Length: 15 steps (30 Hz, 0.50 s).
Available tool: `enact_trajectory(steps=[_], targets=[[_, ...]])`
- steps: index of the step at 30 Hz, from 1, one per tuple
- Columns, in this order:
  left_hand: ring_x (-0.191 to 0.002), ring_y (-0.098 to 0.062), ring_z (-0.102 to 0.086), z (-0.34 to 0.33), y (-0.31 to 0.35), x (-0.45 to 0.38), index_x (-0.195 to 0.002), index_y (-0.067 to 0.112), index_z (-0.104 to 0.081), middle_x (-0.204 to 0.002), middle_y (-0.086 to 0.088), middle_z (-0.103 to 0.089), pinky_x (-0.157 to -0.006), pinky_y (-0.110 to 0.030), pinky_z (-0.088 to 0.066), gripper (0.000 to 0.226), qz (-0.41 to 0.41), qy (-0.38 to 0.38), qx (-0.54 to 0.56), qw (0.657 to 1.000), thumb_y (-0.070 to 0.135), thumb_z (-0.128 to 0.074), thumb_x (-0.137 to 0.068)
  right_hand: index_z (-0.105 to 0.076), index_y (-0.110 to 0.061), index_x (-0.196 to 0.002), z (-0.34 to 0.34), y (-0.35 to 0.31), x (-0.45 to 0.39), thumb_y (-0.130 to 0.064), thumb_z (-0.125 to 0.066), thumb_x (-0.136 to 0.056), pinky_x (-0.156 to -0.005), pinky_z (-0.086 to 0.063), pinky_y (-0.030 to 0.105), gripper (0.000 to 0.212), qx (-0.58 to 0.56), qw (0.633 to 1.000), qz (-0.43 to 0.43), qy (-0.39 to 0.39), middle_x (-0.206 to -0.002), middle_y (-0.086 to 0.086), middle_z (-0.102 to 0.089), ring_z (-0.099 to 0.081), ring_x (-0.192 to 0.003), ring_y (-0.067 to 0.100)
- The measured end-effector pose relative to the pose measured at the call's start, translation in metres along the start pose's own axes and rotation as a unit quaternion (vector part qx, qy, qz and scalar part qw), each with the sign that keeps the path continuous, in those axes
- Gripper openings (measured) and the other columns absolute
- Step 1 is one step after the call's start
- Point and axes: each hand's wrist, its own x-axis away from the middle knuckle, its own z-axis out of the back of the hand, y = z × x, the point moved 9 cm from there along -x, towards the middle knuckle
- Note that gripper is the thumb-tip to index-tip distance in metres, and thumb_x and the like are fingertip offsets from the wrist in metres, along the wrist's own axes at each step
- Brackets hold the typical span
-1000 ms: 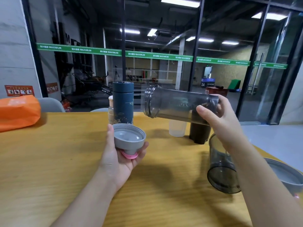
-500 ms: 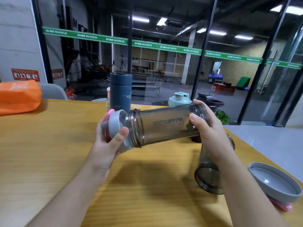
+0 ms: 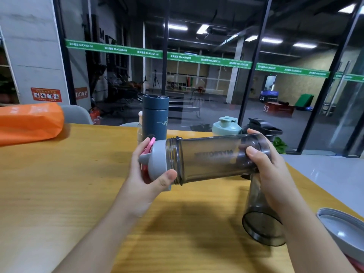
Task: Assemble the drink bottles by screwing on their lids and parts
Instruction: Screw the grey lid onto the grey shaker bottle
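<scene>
Over the yellow table, mid-frame, I saw the smoky bottle lying level, long axis left-right. My right hand gripped its base; my left hand cupped the grey lid at its mouth, seemingly only partly threaded.

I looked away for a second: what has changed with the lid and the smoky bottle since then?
The left hand brought the grey lid up onto the threaded mouth of the smoky bottle, which the right hand lowered and keeps gripping near its base. Both hands kept their holds. The second smoky bottle and spare lid stayed on the table.
</scene>
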Motion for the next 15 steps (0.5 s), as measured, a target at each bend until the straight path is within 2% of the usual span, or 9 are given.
enact_trajectory(steps=[3, 5, 7, 11, 13, 15], targets=[[-0.116, -0.006, -0.055, -0.003, 0.003, 0.001, -0.121, 0.057, -0.036, -0.141, 0.010, -0.042, -0.068, -0.014, -0.052, 0.109, -0.006, -0.006, -0.001, 1.000, 0.065, -0.086, -0.024, -0.057, -0.041, -0.123, -0.001, 0.003, 0.000, -0.056, -0.059, -0.064, -0.103, -0.041, 0.055, 0.061, -0.005, 1.000, -0.009, -0.004, -0.119, 0.000, -0.065, -0.061, -0.111, 0.023], [-0.106, 0.000, -0.060, -0.004, 0.003, 0.001, -0.118, 0.056, -0.037, -0.137, 0.011, -0.044, -0.068, -0.014, -0.052, 0.110, -0.005, -0.009, 0.000, 1.000, 0.065, -0.086, -0.021, -0.056, -0.043, -0.124, -0.004, 0.005, 0.000, -0.055, -0.059, -0.064, -0.102, -0.041, 0.056, 0.062, -0.008, 1.000, -0.015, -0.011, -0.112, 0.003, -0.068, -0.062, -0.104, 0.023], [-0.105, -0.001, -0.060, -0.002, 0.004, 0.001, -0.117, 0.057, -0.038, -0.137, 0.010, -0.044, -0.067, -0.017, -0.053, 0.109, -0.004, -0.009, 0.000, 1.000, 0.062, -0.087, -0.020, -0.055, -0.046, -0.124, -0.008, 0.007, 0.000, -0.054, -0.059, -0.062, -0.102, -0.041, 0.056, 0.062, -0.015, 0.999, -0.019, -0.023, -0.105, 0.005, -0.069, -0.062, -0.097, 0.024], [-0.116, -0.012, -0.055, 0.002, 0.006, 0.003, -0.112, 0.064, -0.041, -0.137, 0.007, -0.043, -0.071, -0.026, -0.058, 0.093, -0.008, -0.007, -0.024, 1.000, 0.039, -0.086, -0.034, -0.051, -0.043, -0.132, -0.013, 0.011, 0.000, -0.042, -0.061, -0.063, -0.097, -0.047, 0.041, 0.069, -0.031, 0.997, -0.040, -0.056, -0.102, -0.002, -0.070, -0.064, -0.102, 0.021], [-0.107, -0.006, -0.059, 0.002, 0.010, 0.004, -0.109, 0.063, -0.043, -0.131, 0.010, -0.048, -0.067, -0.023, -0.056, 0.087, -0.014, -0.009, -0.026, 1.000, 0.035, -0.082, -0.037, -0.048, -0.040, -0.135, -0.015, 0.013, 0.001, -0.031, -0.057, -0.069, -0.087, -0.050, 0.036, 0.067, -0.045, 0.994, -0.062, -0.072, -0.106, 0.000, -0.069, -0.067, -0.091, 0.016], [-0.094, -0.002, -0.062, 0.001, 0.013, 0.005, -0.110, 0.060, -0.043, -0.117, 0.018, -0.055, -0.064, -0.021, -0.055, 0.086, -0.021, -0.015, -0.029, 0.999, 0.034, -0.081, -0.037, -0.048, -0.038, -0.135, -0.017, 0.013, 0.003, -0.029, -0.054, -0.071, -0.084, -0.052, 0.035, 0.065, -0.063, 0.991, -0.082, -0.083, -0.111, 0.004, -0.066, -0.067, -0.088, 0.015]])
